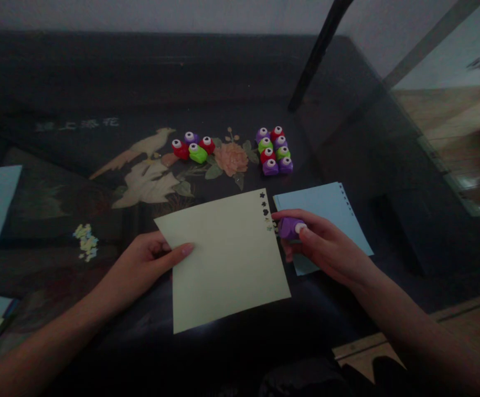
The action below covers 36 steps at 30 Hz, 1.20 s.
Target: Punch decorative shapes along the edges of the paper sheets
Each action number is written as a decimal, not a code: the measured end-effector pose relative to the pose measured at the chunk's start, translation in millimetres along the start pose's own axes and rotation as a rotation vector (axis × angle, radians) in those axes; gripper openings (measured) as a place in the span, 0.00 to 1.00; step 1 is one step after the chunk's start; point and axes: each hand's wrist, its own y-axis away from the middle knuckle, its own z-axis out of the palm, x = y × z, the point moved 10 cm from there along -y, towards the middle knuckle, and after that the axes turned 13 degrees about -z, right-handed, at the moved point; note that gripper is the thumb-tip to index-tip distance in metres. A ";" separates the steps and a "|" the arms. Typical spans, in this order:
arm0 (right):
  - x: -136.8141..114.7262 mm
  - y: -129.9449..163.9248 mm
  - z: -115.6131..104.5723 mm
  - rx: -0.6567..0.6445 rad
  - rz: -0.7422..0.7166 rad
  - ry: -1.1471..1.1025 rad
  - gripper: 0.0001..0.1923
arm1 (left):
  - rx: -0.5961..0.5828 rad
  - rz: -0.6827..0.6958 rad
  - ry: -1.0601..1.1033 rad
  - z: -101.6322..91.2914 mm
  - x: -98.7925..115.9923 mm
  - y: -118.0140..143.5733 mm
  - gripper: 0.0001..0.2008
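Two hands work one pale yellow-green paper sheet (227, 259) on the dark glass desk (99, 82): left hand (140, 270) pinches its edge, right hand (323, 245) clamps a small purple plastic punch (290, 227) at the right edge. If the sheet slides, punched holes may overlap.

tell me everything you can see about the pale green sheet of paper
The pale green sheet of paper is a plain, thin square lying flat on the dark glass-topped table, turned slightly askew. A short column of small shaped holes runs down its upper right edge. The left hand pins its left edge, thumb on top. The right hand holds a purple punch against the right edge, just below the holes. Its right side lies beside a light blue sheet.
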 end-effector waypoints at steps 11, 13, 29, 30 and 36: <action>4.2 -2.9 -7.6 0.101 0.033 0.028 0.15 | 0.006 0.003 0.011 0.2 1.2 1.4 0.16; 1.9 -2.6 -9.0 0.110 0.013 0.030 0.14 | 0.020 0.007 0.002 -1.2 1.1 1.3 0.16; 6.0 1.4 1.9 0.001 0.109 0.084 0.16 | 0.028 0.014 -0.040 -0.6 6.5 2.2 0.14; 5.9 1.2 1.3 0.006 0.106 0.094 0.16 | 0.031 0.009 -0.049 -0.7 6.2 2.3 0.14; 5.0 1.2 1.8 0.000 0.078 0.115 0.15 | 0.056 -0.003 -0.083 -1.7 8.0 4.6 0.16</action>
